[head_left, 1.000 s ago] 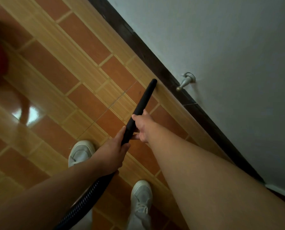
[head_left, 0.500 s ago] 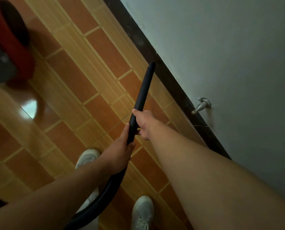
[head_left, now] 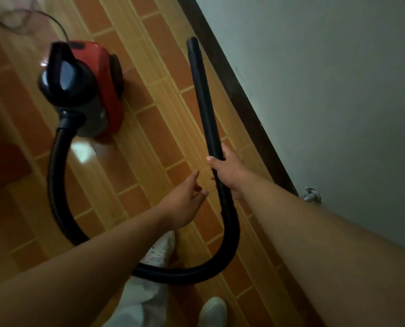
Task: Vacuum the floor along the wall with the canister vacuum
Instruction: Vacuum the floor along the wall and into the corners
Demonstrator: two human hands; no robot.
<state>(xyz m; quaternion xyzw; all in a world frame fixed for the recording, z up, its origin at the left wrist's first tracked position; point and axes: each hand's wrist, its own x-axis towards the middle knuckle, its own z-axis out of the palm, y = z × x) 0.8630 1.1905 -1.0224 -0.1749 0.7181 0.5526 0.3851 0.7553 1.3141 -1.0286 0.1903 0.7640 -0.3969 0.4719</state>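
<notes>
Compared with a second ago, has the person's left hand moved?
Yes. The left hand has let go of the black wand and now hangs open beside it, on the side away from the dark skirting board.

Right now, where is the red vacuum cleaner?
In the head view, the red canister vacuum sits on the tiled floor at upper left, left of the black wand held by the right hand, its hose looping down from it.

The red canister vacuum [head_left: 95,90] stands on the orange tiled floor [head_left: 149,149], left of the black rigid wand [head_left: 203,95]. The wand's tip is near the dark baseboard [head_left: 232,86] of the grey wall [head_left: 326,90].
</notes>
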